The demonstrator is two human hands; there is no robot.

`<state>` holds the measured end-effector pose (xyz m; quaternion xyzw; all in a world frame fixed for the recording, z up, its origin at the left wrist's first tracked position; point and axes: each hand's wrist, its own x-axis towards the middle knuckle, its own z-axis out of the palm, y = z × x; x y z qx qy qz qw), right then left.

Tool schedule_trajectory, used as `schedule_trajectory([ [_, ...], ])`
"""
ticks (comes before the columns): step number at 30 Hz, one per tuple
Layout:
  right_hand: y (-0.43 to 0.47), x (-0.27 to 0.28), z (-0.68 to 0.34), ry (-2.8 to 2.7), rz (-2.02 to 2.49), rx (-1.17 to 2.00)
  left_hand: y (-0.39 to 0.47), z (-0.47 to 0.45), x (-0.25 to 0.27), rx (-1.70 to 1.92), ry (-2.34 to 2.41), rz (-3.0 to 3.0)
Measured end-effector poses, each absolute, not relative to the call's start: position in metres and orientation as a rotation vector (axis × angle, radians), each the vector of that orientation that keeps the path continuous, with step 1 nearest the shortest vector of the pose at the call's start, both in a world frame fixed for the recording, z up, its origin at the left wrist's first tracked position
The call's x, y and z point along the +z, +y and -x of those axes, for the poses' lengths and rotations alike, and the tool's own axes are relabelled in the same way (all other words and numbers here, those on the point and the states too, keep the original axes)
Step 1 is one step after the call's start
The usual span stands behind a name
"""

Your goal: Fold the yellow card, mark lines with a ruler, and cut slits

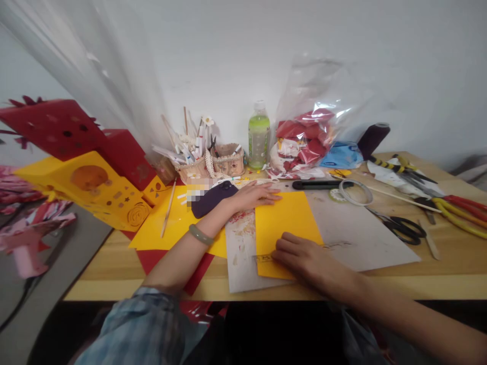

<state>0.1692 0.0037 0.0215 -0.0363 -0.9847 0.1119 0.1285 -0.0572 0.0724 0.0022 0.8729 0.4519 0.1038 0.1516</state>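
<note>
Right hand (300,255) on probable ruler (264,258)

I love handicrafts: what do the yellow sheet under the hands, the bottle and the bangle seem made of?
Yellow sheet: probably matte card or paper, flat with straight edges. Bottle: likely smooth plastic, partly translucent. Bangle: smooth stone or glass perhaps, greyish green.

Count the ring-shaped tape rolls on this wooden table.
2 in view: a large pale-grey ring and, just left of it, a smaller white-and-green ring, both right of the yellow rectangular paper sheet, near its far end. More may be hidden among the clutter.
</note>
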Motion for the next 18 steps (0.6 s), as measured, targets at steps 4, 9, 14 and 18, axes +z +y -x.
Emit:
schedule_trajectory([
  [4,-0.017,0.021,-0.181,-2.850,0.098,0.375,0.070,0.056,0.005,0.287,1.323,-2.516],
  [9,-0.030,0.023,-0.196,-2.787,0.077,0.475,0.070,0.056,0.005,0.274,1.327,-2.536],
  [14,0.008,0.029,-0.216,-2.584,0.331,0.315,0.070,0.057,0.003,0.274,1.338,-2.539],
  [18,0.048,0.020,-0.221,-2.640,0.513,0.023,0.070,0.057,0.002,0.278,1.342,-2.540],
])
